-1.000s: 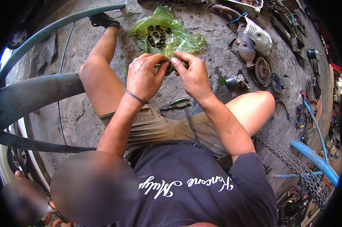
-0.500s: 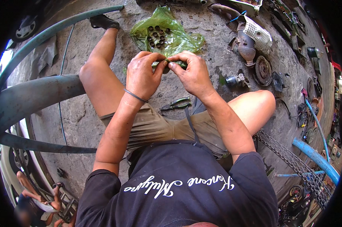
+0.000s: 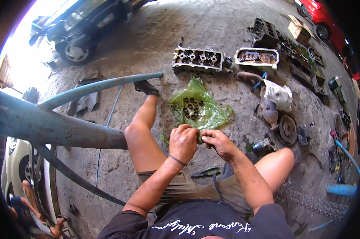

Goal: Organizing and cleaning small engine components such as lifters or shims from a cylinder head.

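My left hand [image 3: 183,140] and my right hand [image 3: 219,142] meet in front of my lap, both closed. Their fingertips pinch a crumpled piece of green plastic [image 3: 199,138] between them; the fingers cover most of it, so its contents cannot be made out. Just beyond lies a spread green plastic bag [image 3: 216,112] on the ground. Several small dark round metal cups [image 3: 192,106] sit in a cluster on it. Between my legs, nearer to me, rests a pair of pliers [image 3: 205,171] with dark handles.
A cylinder head [image 3: 198,59] and an oil pan [image 3: 257,59] stand beyond the bag. To the right are a catalytic converter [image 3: 270,113], a round plate [image 3: 288,130] and a chain [image 3: 313,201]. Blue metal legs [image 3: 60,123] rise at left. Another person [image 3: 32,211] is at lower left.
The view has tilted up, so the cylinder head, oil pan and cars now show. My hands stay together on the green plastic, with the left hand turned more over it.
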